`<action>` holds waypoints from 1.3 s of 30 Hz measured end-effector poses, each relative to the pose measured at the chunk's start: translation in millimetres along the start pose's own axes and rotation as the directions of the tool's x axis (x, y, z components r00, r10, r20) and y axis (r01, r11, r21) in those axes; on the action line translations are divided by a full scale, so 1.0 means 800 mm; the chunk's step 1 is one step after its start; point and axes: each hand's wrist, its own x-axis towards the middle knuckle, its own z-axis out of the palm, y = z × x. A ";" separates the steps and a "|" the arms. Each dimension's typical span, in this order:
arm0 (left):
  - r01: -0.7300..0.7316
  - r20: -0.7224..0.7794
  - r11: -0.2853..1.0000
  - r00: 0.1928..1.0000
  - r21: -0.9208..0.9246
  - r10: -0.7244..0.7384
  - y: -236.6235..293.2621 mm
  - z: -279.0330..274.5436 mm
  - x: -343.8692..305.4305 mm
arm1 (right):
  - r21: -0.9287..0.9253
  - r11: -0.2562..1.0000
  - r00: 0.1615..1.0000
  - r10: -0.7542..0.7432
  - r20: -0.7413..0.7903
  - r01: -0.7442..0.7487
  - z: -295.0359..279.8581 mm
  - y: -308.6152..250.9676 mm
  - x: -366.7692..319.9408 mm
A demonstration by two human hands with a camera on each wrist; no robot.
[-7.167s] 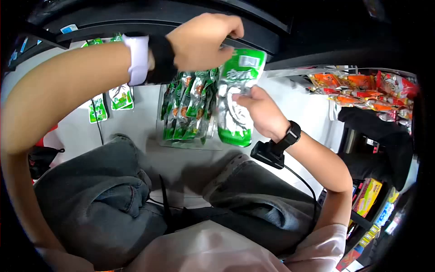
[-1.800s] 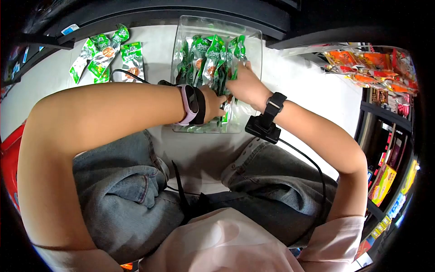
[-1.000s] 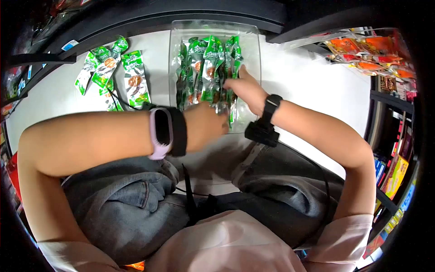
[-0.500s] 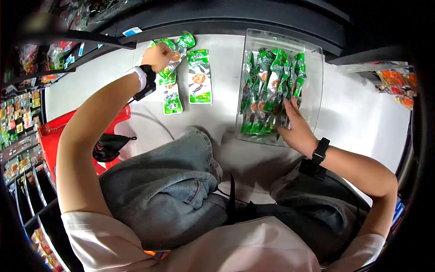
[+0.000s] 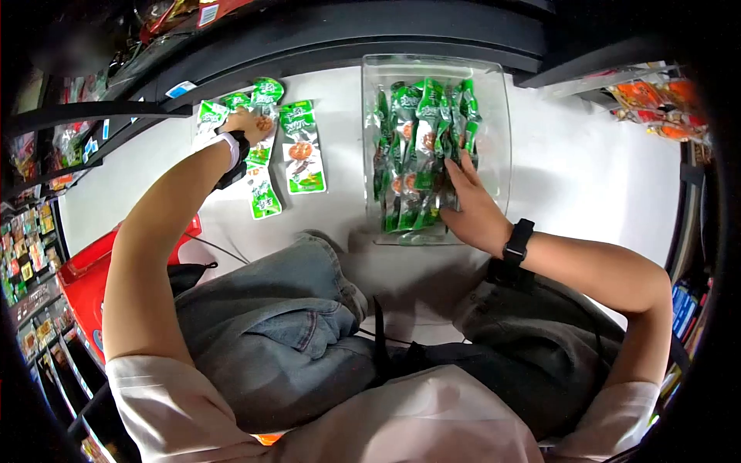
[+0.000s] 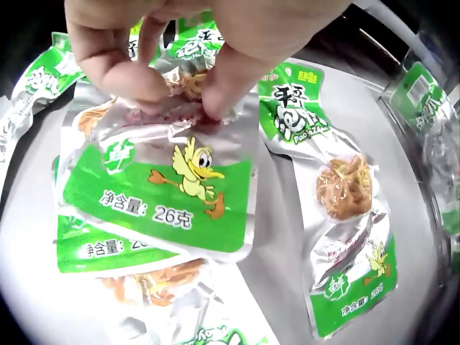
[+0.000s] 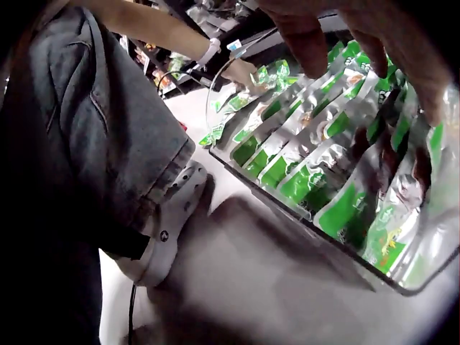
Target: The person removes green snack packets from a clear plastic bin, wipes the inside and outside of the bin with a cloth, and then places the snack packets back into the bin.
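My left hand (image 5: 241,123) is over the loose green-and-silver snack packets on the floor at left. In the left wrist view its thumb and fingers pinch a snack packet (image 6: 165,190) printed with a yellow duck, which overlaps another packet beneath. A separate packet (image 5: 303,150) lies flat just to its right. My right hand (image 5: 477,214) reaches over the near right side of a clear plastic bin (image 5: 498,166), its fingers extended against the packets. Inside, several green packets (image 5: 423,135) stand on edge in a row. In the right wrist view the fingertips reach down over them.
Black shelving (image 5: 324,54) runs behind the bin. Orange snack bags (image 5: 656,104) hang at the right, and a red basket (image 5: 93,282) stands at the left. My bent knees (image 5: 285,285) frame the near side. A cable (image 5: 220,248) trails across the floor.
Both hands earlier held a packet beside the bin, then worked inside it. My left hand has since moved left to the loose packets and pinches one; the right stays at the bin.
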 end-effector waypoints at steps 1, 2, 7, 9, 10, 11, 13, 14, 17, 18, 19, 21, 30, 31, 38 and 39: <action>-0.054 0.042 0.997 0.998 0.056 0.051 0.013 -0.019 -0.016 | 0.025 1.000 1.000 0.010 -0.002 -0.009 -0.002 -0.001 0.001; -0.107 0.085 0.988 0.992 0.112 0.098 0.026 -0.045 -0.038 | 0.052 0.999 1.000 0.016 -0.003 -0.016 -0.003 -0.002 0.002; -0.086 0.204 0.996 0.975 -0.013 0.087 0.008 -0.033 -0.012 | 0.007 0.999 0.999 0.034 0.000 -0.034 -0.006 -0.001 0.004; 0.006 0.120 0.955 0.992 -0.295 0.031 -0.020 -0.012 0.005 | 0.017 1.000 0.999 0.018 -0.040 -0.017 -0.007 0.001 0.004; 0.078 0.256 0.878 0.965 -0.472 0.051 -0.015 -0.040 -0.020 | 0.017 1.000 0.999 0.019 -0.038 -0.019 -0.011 -0.004 0.002; 0.029 0.191 0.805 0.976 -0.592 0.105 -0.023 -0.038 -0.027 | 0.144 0.986 0.996 0.088 -0.015 -0.085 -0.019 -0.013 0.001; 0.014 0.174 0.634 0.966 -0.773 0.191 -0.017 -0.062 -0.068 | 0.268 0.952 0.989 0.148 0.018 -0.148 -0.019 -0.013 0.001; 0.039 0.189 0.516 0.952 -0.855 0.241 -0.007 -0.078 -0.092 | 0.167 0.983 0.993 0.085 -0.078 -0.071 -0.011 -0.005 0.003; 0.076 0.296 0.539 0.894 -0.839 0.335 0.000 -0.091 -0.122 | 0.035 0.996 0.978 -0.073 -0.196 0.081 -0.008 -0.005 0.009; 0.075 0.348 0.543 0.839 -0.836 0.419 0.001 -0.089 -0.126 | 0.011 0.988 0.962 -0.149 -0.227 0.155 -0.009 -0.006 0.010; 0.116 0.242 0.260 0.810 -0.959 0.534 0.013 -0.081 -0.145 | 0.009 0.988 0.962 -0.151 -0.226 0.157 -0.012 -0.011 0.011; 0.101 0.246 0.277 0.793 -0.955 0.557 0.039 -0.093 -0.178 | 0.188 0.977 0.989 -0.075 -0.129 0.098 -0.017 -0.025 0.014; -0.263 0.175 0.327 0.471 -0.908 0.864 0.118 -0.132 -0.244 | 0.723 0.661 0.954 -0.300 0.014 0.198 -0.010 -0.068 0.014; -0.194 0.206 0.318 0.444 -0.928 0.872 0.125 -0.125 -0.251 | 0.699 0.715 0.971 -0.189 0.145 0.035 -0.013 -0.067 0.012; -0.054 0.250 0.318 0.503 -0.947 0.828 0.147 -0.077 -0.273 | 0.927 0.262 0.964 0.075 0.256 -0.266 -0.017 -0.071 0.000; -0.013 0.236 0.279 0.496 -0.960 0.836 0.149 -0.075 -0.275 | 0.933 0.183 0.950 0.109 0.293 -0.309 -0.016 -0.069 0.001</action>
